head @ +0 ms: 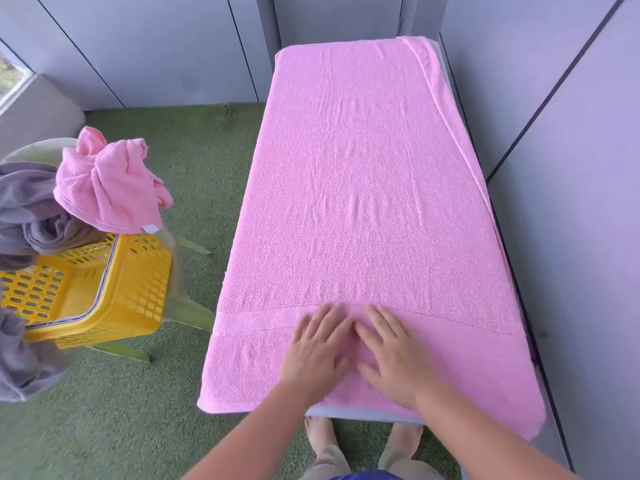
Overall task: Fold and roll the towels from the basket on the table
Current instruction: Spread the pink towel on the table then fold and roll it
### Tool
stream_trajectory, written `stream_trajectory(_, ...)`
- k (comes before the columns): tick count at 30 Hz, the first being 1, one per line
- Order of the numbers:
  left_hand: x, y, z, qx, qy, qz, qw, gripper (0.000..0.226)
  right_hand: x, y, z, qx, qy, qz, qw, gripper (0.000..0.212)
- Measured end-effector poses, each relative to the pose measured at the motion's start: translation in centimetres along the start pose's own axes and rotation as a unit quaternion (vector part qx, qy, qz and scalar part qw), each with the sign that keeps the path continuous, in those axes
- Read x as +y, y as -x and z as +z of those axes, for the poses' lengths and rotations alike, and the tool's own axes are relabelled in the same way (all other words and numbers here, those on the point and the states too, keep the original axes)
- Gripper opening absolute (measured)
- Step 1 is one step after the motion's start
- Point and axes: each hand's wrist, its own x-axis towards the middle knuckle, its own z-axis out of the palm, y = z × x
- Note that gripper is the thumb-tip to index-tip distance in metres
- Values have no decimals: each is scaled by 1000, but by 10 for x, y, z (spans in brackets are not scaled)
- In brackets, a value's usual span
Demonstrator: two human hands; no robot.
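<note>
One pink towel (363, 185) (faintly creased) lies spread beneath flat left hand (317, 351) and right hand (391, 358).

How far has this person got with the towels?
Early. Done: one pink towel lies spread over the table. In hand: left hand and right hand press flat on its near end. Left: no rolled towel shows; a crumpled pink towel and grey towels wait at the yellow basket.
</note>
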Motion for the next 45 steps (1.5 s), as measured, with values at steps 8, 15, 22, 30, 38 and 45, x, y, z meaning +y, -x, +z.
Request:
stream_trajectory(8, -92, 77, -9, -32, -34, -1, 999, 72, 112, 104, -32, -29, 14, 129, 991, 72)
stream_trajectory(15, -28, -99, -52, -5, -28, -12, 1000, 61, 53, -84, -44, -21, -13, 59, 998, 74)
stream_trajectory(22, -82, -100, -41, 3, -37, -12, 999, 58, 109, -84, -40, -17, 33, 85, 996, 71)
stream_trajectory(30, -178, -73, -69, 28, -17, -144, 989, 69, 205, -49, -71, -23, 30, 227, 973, 85)
stream_trajectory(38, -24, -228, -79, 2, -8, -8, 1000, 57, 94, -200, -66, -50, 1, 72, 996, 74)
stream_trajectory(45, -151, -170, -76, 13, -41, -118, 992, 54, 205, -122, -69, -2, 55, 232, 971, 63)
